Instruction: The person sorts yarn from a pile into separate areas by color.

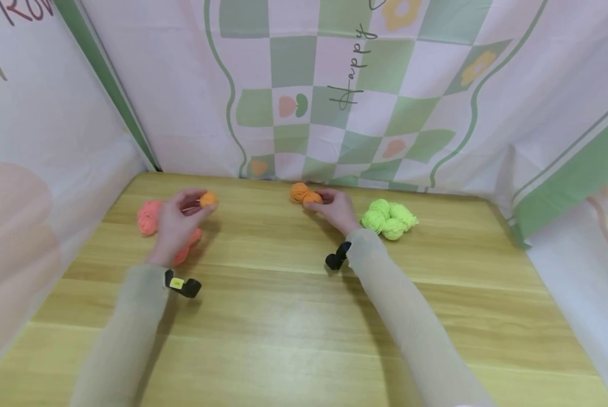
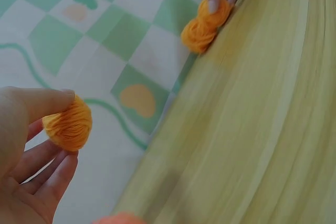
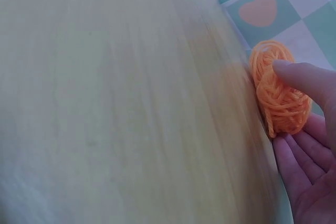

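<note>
Between its thumb and fingers my left hand (image 1: 178, 225) pinches a small orange ball of yarn (image 2: 68, 125), held up off the table at the left. Pink balls of yarn (image 1: 148, 218) lie below and beside that hand, partly hidden by it. Farther right, at the back of the table, my right hand (image 1: 336, 210) grips an orange ball of yarn (image 3: 283, 98) with thumb and fingers. Another orange ball (image 1: 299, 192) touches it on the left. Just right of the right hand sits a cluster of several lime-green balls of yarn (image 1: 389, 219).
The wooden table (image 1: 283, 316) meets a patterned cloth (image 1: 329, 141) along its back edge. More cloth hangs at the left and right sides. A black wrist camera (image 1: 184, 284) sits on the left wrist, another (image 1: 338, 257) on the right.
</note>
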A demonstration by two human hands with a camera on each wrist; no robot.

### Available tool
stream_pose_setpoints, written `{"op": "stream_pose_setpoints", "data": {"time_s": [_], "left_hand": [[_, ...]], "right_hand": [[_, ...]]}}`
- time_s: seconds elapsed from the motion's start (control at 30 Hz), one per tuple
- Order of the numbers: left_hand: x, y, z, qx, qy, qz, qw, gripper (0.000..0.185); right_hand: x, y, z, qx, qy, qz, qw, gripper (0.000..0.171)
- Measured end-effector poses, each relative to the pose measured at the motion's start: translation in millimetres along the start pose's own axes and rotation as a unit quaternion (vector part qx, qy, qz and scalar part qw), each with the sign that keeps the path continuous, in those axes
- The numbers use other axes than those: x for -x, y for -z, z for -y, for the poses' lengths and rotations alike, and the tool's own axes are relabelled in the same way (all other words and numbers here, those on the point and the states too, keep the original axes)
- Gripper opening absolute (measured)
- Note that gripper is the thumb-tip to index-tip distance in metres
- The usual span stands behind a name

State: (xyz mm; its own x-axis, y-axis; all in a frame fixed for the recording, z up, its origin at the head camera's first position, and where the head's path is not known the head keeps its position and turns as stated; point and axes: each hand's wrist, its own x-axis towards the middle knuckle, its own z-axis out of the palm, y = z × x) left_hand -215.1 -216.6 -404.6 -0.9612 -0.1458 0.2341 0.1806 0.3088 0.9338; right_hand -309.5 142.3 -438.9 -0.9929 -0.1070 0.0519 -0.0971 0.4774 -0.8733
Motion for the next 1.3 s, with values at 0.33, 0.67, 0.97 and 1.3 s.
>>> {"op": "stream_pose_setpoints", "data": {"time_s": [0.33,0.67,0.97,1.3], "left_hand": [[-10.2,-52.2,2.5,0.028,-0.005,0.049,0.9984,0.043],[-15.6,-110.8,5.6,0.049,0.002,0.088,0.9949,0.048],[-26.1,-147.7,10.5,0.048,0.002,0.121,0.9915,0.049],[-26.7,-167.7,9.5,0.043,-0.014,0.139,0.9893,0.046]], "right_hand": [[-0.3,0.5,0.0,0.002,-0.003,0.001,1.0,0.051],[-1.1,-0.5,-1.6,-0.005,0.001,-0.003,1.0,0.047],[-0.1,-1.0,-2.7,-0.023,0.002,-0.006,1.0,0.045],[-2.4,-0.1,-5.2,-0.029,0.007,-0.009,1.0,0.045]]}}
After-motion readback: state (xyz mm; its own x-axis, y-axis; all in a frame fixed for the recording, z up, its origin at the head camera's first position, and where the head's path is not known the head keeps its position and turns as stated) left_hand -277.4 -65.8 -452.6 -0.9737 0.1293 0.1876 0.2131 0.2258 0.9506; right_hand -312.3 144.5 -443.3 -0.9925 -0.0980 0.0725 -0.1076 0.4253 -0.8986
